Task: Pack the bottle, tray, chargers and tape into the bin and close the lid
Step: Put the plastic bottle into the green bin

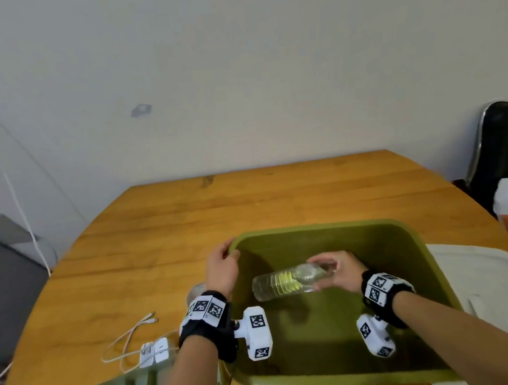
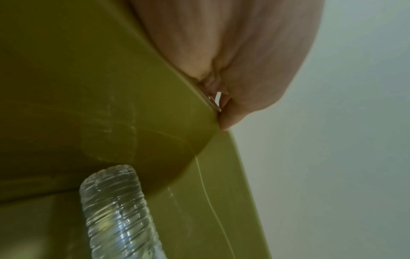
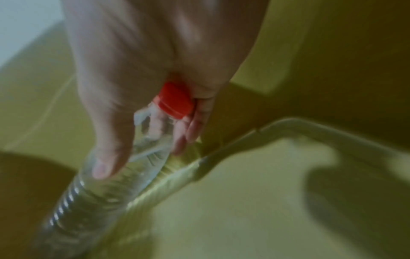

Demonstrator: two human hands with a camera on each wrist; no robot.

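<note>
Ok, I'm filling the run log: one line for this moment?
step: bottle into bin | right hand: holds bottle at neck, inside bin | left hand: grips bin rim | lid: off

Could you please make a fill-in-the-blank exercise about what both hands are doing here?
1. The right hand holds the bottle inside the ____ bin.
2. The bottle's cap is ____.
3. The left hand grips the bin's ____.
4. The chargers lie on the ____.

Missing words: green; red; rim; table
</note>
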